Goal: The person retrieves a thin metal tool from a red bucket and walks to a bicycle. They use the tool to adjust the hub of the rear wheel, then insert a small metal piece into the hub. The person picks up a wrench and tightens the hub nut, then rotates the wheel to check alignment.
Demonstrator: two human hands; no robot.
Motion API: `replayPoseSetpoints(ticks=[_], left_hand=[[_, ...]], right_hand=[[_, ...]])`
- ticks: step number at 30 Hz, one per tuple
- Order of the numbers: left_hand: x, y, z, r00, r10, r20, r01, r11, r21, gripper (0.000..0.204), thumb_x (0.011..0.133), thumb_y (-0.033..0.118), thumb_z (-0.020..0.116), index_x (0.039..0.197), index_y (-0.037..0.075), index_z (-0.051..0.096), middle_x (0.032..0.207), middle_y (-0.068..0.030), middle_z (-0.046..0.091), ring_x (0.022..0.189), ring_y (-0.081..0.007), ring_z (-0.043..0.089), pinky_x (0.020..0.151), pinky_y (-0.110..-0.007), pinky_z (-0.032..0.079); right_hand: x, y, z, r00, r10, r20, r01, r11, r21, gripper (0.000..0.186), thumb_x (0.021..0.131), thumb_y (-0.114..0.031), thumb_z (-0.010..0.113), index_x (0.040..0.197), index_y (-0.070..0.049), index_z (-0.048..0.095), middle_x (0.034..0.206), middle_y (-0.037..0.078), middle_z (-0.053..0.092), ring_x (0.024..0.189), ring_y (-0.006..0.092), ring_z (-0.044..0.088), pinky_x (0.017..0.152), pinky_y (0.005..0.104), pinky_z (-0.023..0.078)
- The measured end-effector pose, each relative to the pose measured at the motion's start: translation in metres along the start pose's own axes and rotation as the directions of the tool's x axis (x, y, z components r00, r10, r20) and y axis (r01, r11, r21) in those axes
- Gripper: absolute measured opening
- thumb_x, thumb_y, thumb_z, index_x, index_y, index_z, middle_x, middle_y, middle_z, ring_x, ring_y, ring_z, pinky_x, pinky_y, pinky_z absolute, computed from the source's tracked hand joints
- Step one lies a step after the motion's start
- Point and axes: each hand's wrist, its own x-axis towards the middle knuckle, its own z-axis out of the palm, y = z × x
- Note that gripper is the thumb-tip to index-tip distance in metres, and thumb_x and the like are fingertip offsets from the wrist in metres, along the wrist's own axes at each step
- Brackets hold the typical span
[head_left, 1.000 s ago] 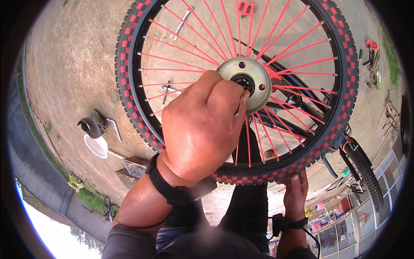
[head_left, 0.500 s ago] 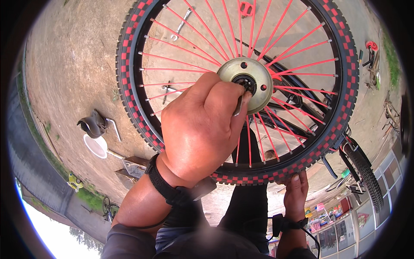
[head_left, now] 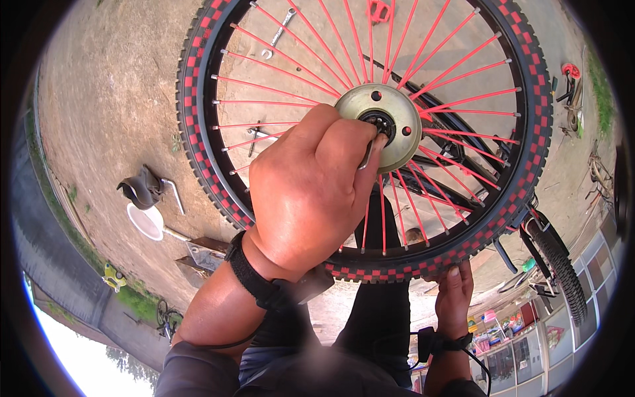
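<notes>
A bicycle wheel (head_left: 201,134) with red spokes and a red-and-black checkered tyre lies before me. In its middle sits a round, pale metal hub flange (head_left: 405,151) with holes, around a dark greasy bearing opening (head_left: 383,123). My left hand (head_left: 311,192) is closed at the hub, its thumb and fingers pinching a thin metal piece (head_left: 364,159) against the opening. Most of that piece is hidden by the fingers. At the wheel's near right edge, my right hand (head_left: 455,291) grips the tyre from below, thumb at its side.
Under the wheel show a black bicycle frame (head_left: 456,129) and a red pedal (head_left: 379,11). A wrench (head_left: 280,32) and a T-shaped tool (head_left: 255,138) lie on the ground. Left are a black saddle (head_left: 141,188) and white disc (head_left: 145,222); another bicycle wheel (head_left: 562,278) stands right.
The wheel's hub has shifted very slightly to the right and up, and my left hand has moved with it. My right hand stays at the tyre.
</notes>
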Motion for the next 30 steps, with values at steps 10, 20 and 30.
replayPoseSetpoints(ticks=[10, 20, 30], left_hand=[[0.0002, 0.0017, 0.0009, 1.000, -0.006, -0.004, 0.006, 1.000, -0.013, 0.016, 0.082, 0.008, 0.079, 0.090, 0.009, 0.066, 0.082, -0.0061, 0.061, 0.064, -0.0275, 0.065, 0.054, -0.037, 0.052], [0.0011, 0.0033, -0.0014, 1.000, -0.006, 0.010, 0.006, 1.000, -0.007, 0.015, 0.082, 0.008, 0.079, 0.089, 0.008, 0.066, 0.082, -0.0067, 0.060, 0.064, -0.0275, 0.064, 0.054, -0.037, 0.051], [0.0023, 0.0047, -0.0057, 1.000, 0.015, 0.007, -0.015, 1.000, -0.012, 0.016, 0.082, 0.004, 0.079, 0.091, 0.006, 0.066, 0.080, -0.0081, 0.061, 0.062, -0.0268, 0.064, 0.054, -0.036, 0.050]], right_hand=[[-0.0011, 0.0045, -0.0007, 1.000, -0.008, -0.015, 0.008, 1.000, -0.003, 0.048, 0.106, -0.039, 0.058, 0.138, -0.003, 0.053, 0.107, 0.008, 0.071, 0.091, 0.0167, 0.071, 0.078, 0.0312, 0.058], [-0.0012, 0.0034, -0.0021, 1.000, 0.012, -0.006, -0.012, 1.000, 0.014, 0.053, 0.103, -0.041, 0.063, 0.136, 0.001, 0.055, 0.118, 0.010, 0.070, 0.097, 0.0164, 0.069, 0.080, 0.0304, 0.057], [-0.0014, 0.0035, -0.0016, 1.000, 0.007, -0.011, -0.006, 1.000, 0.014, 0.051, 0.103, -0.039, 0.062, 0.135, 0.001, 0.055, 0.117, 0.009, 0.070, 0.097, 0.0159, 0.069, 0.081, 0.0303, 0.057]])
